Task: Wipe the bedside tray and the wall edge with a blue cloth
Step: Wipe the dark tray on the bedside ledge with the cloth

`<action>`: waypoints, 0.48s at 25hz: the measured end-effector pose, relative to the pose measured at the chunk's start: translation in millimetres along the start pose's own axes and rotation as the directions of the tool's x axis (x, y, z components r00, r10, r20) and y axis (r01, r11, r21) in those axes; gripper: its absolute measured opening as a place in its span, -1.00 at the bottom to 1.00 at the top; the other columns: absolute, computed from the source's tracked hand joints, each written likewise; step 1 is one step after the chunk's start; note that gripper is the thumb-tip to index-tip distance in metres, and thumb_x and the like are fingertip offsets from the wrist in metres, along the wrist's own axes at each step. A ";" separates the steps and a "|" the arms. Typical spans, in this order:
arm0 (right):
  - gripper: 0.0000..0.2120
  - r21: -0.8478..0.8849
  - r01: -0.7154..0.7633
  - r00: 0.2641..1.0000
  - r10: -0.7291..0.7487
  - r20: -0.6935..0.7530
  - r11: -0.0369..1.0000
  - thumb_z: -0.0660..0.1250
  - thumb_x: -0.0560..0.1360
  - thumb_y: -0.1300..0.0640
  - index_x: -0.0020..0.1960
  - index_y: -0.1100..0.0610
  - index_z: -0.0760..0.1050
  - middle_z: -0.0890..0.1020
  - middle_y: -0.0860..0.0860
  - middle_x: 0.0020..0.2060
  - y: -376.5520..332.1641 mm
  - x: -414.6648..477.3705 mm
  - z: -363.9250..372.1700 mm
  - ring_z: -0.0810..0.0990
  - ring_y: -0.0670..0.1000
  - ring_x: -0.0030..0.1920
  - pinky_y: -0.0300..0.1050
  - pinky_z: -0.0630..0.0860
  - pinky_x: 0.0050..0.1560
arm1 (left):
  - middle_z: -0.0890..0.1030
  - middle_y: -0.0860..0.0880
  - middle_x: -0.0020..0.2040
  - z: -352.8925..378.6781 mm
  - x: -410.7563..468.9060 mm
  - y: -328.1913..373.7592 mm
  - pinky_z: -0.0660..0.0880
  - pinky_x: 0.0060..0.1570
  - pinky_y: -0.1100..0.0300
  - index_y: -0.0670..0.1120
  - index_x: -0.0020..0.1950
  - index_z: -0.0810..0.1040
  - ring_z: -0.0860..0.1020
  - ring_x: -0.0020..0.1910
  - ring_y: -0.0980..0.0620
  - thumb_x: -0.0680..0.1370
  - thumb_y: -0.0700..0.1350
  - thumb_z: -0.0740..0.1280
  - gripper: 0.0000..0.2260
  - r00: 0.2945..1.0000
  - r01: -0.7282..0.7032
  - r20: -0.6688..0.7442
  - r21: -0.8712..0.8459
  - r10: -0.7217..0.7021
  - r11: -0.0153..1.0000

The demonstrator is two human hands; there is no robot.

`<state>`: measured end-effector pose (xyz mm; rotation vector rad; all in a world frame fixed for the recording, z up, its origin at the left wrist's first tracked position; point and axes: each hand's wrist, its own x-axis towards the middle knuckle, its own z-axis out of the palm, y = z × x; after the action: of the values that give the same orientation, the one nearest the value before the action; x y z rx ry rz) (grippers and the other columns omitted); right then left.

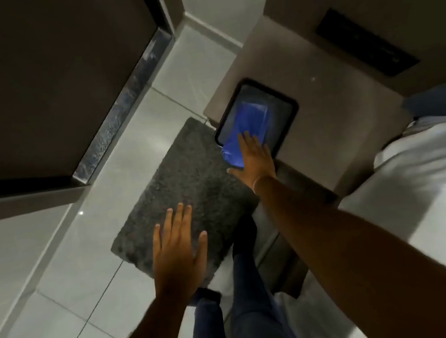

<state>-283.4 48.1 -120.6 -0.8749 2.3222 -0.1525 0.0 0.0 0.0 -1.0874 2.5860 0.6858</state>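
Note:
A dark rectangular tray (287, 118) with rounded corners lies on the bedside table (332, 112). A blue cloth (248, 123) is spread inside the tray and hangs over its near rim. My right hand (253, 158) lies flat on the near part of the cloth, fingers spread, pressing it down. My left hand (177, 248) hovers open above the floor mat, holding nothing. The wall edge (336, 7) rises behind the table.
A grey floor mat (184, 186) lies on pale tiles left of the table. A bed with white linen (430, 167) is at the right. A dark panel (365, 43) is set in the wall above the table. A dark door (43, 80) stands at the left.

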 end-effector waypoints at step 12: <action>-0.51 0.345 -0.152 0.986 0.166 -0.010 0.926 0.15 0.64 0.19 0.56 0.14 0.23 0.32 0.14 0.52 -4.7 27.5 -18.2 0.34 0.20 0.48 0.01 0.27 0.48 | 0.22 -0.02 0.74 -27.6 4.7 -61.1 0.02 0.69 -0.20 -0.01 0.75 0.18 0.09 0.74 -0.04 0.73 0.22 0.02 -0.38 0.982 0.176 -0.056 -0.040 -0.178 0.984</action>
<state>-307.6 25.1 -119.4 -0.5106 2.2947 -0.4925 39.6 -54.3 2.0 -1.3490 2.4948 0.6676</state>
